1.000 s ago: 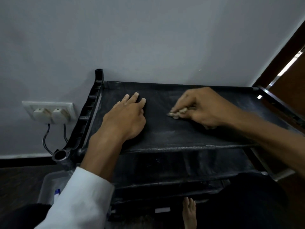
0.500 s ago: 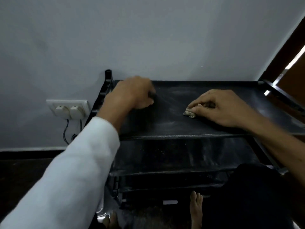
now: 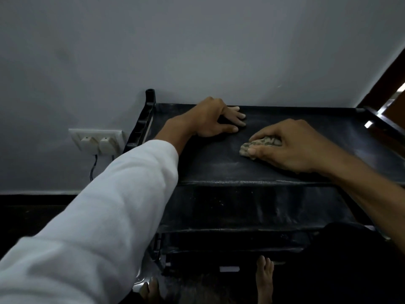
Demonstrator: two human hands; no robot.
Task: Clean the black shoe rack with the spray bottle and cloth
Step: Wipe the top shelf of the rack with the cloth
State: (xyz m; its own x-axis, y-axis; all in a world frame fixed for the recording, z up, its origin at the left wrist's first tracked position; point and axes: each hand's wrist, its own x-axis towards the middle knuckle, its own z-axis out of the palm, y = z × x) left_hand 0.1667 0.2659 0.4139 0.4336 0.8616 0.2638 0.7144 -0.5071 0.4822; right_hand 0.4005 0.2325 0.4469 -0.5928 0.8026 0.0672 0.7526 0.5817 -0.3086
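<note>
Your right hand [image 3: 291, 145] presses a crumpled, patterned cloth [image 3: 260, 143] onto the top shelf of the black shoe rack [image 3: 219, 170], fingers curled over the wad and thumb tucked against its near edge. Your left hand [image 3: 210, 119] lies flat on the same shelf near the back left corner, fingers straight and holding nothing, its white sleeve [image 3: 122, 194] reaching in from the lower left. The cloth sits just right of the left hand's fingertips, apart from them (pale streaks mark the shelf between and in front of them). The rack stands against a grey wall [image 3: 197, 51], beside a wall socket [image 3: 96, 141]. A bare foot [image 3: 265, 273] shows below.
</note>
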